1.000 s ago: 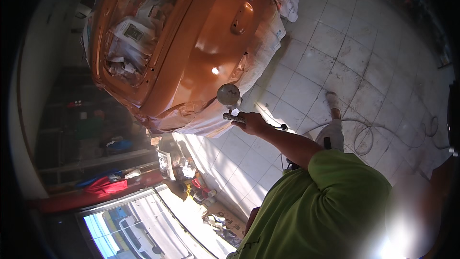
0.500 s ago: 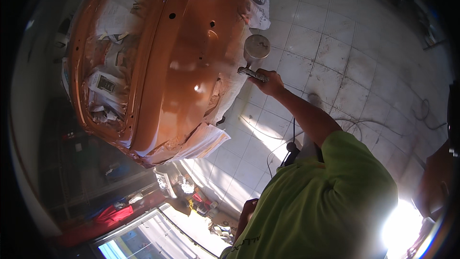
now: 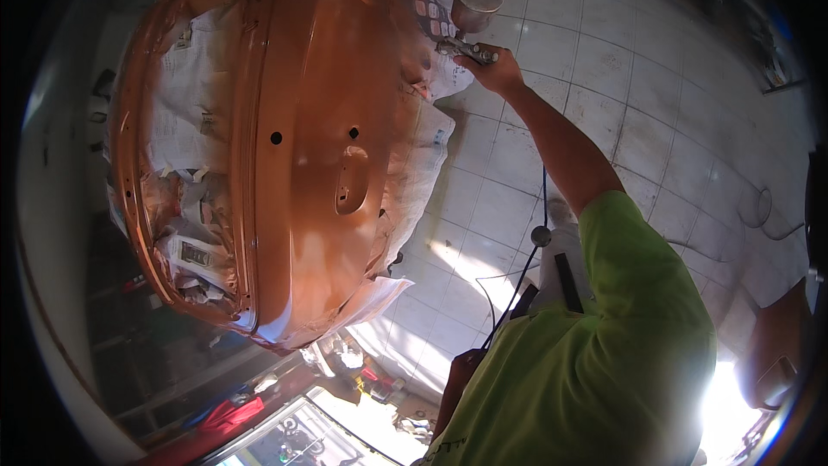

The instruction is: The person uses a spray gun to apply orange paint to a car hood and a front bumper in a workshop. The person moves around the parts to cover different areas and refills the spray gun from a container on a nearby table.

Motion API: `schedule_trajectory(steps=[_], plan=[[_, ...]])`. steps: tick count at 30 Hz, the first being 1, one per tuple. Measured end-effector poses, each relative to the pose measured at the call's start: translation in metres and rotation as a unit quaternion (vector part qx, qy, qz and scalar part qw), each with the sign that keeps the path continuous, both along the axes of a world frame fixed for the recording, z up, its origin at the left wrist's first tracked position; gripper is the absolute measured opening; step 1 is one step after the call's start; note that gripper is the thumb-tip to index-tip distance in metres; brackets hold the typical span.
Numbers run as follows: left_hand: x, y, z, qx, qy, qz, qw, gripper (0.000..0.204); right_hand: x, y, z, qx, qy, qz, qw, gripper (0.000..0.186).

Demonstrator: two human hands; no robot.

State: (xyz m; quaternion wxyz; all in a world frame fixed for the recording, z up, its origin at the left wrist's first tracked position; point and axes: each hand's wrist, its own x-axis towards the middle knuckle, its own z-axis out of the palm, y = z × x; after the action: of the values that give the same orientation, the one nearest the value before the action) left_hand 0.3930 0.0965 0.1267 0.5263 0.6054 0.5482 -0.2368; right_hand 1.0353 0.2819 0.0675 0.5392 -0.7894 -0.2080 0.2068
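My right hand [image 3: 493, 69] grips a metal spray gun [image 3: 461, 47] with a round cup [image 3: 477, 2] on top, beside the upper edge of the orange-painted car body [image 3: 306, 207]. A dark hose [image 3: 523, 280] with a small round fitting [image 3: 541, 236] hangs below the gun. My left hand [image 3: 466, 364] is low by my shirt, fingers curled near the hose; what it holds is unclear. The body's opening is stuffed with masking paper [image 3: 185, 103], and more paper sheeting [image 3: 414, 164] skirts its right side.
Grey floor tiles [image 3: 621, 78] surround the car's right side, with a coiled hose [image 3: 759, 207] at the right. Red cloth [image 3: 228, 414] and a glass pane [image 3: 302, 431] lie at the lower left. Dark clutter [image 3: 759, 69] lines the upper right edge.
My right hand has moved up along the panel with the spray gun, from the lower part toward the top. The view has shifted, showing the car body lower and further left.
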Motion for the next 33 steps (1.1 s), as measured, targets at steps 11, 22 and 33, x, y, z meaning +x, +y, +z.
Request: schedule_trajectory(steps=[11, 22, 33], plan=[[0.018, -0.008, -0.006, 0.015, -0.039, -0.008, 0.999, 0.026, 0.025, 0.030, -0.039, -0.029, 0.032, -0.006, 0.999, 0.055], [-0.088, -0.016, -0.013, 0.002, 0.002, -0.087, 0.996, 0.025, -0.276, -0.058, -0.066, 0.045, -0.012, 0.086, 0.995, 0.028], [-0.360, -0.076, -0.047, 0.030, 0.012, -0.026, 0.999, 0.029, -0.587, -0.108, -0.046, 0.120, -0.027, 0.156, 0.980, 0.026]])
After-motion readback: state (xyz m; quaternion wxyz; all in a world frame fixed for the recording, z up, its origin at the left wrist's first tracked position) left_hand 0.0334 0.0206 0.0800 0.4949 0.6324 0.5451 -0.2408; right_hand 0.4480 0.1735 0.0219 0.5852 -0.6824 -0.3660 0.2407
